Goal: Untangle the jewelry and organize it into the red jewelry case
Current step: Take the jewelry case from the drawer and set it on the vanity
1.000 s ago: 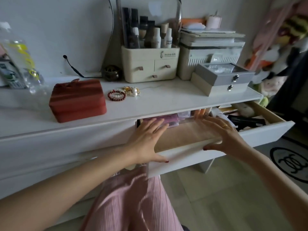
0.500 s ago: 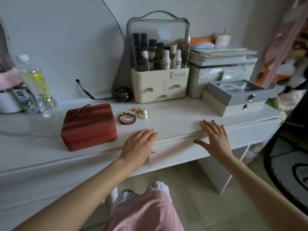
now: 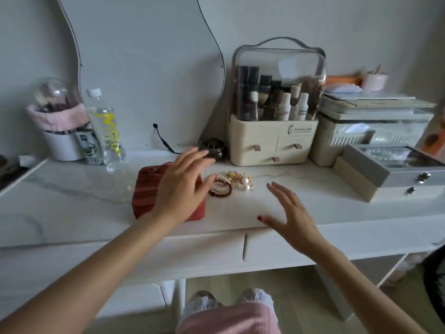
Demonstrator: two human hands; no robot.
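The red jewelry case (image 3: 147, 189) lies closed on the white dressing table (image 3: 72, 203), left of centre. Just to its right sits a tangled heap of jewelry (image 3: 232, 183): a dark red bead bracelet, pale beads, gold pieces and a large pearl. My left hand (image 3: 183, 186) hovers over the right half of the case, fingers spread, holding nothing. My right hand (image 3: 290, 218) hangs open above the table's front edge, right of the jewelry; it wears a ring.
At the back stand a cream cosmetics organiser (image 3: 274, 141) with a clear lid, a small dark round pot (image 3: 214, 148), a water bottle (image 3: 106, 131) and a white cup (image 3: 62, 143). Grey and beige drawer boxes (image 3: 390, 174) fill the right side. The drawer (image 3: 313, 244) below is closed.
The drawer was pushed shut. Both hands then rose from the drawer front onto the tabletop, the left over the red case, the right beside the jewelry. The view tilted upward.
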